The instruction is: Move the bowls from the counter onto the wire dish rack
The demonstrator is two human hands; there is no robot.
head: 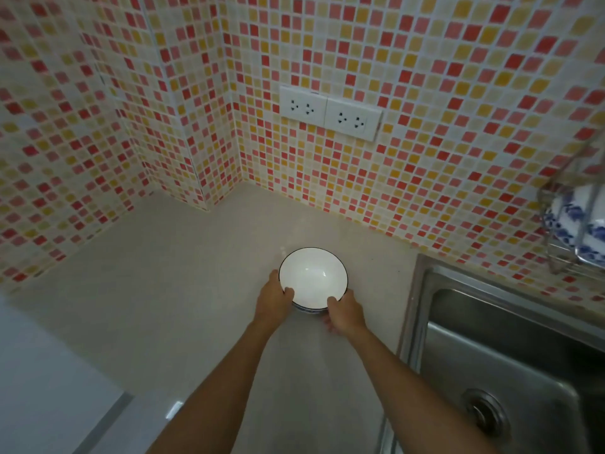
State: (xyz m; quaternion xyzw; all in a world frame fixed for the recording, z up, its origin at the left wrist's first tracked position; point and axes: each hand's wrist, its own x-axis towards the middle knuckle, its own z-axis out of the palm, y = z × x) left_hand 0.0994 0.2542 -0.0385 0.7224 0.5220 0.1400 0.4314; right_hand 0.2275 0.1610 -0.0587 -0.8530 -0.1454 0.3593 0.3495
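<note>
A white bowl [312, 277] with a dark rim and a blue pattern on its outside stands on the pale counter [183, 290] in the middle of the view. My left hand [273, 298] grips its near left rim, thumb over the edge. My right hand [343, 312] grips the near right rim the same way. The wire dish rack [556, 224] hangs at the right edge over the sink and holds blue-and-white bowls [576, 221].
A steel sink [510, 355] with a drain lies to the right of the bowl. Mosaic-tiled walls close off the counter at the back and left, with a double socket [330, 115] on the back wall. The counter's front edge runs along the lower left.
</note>
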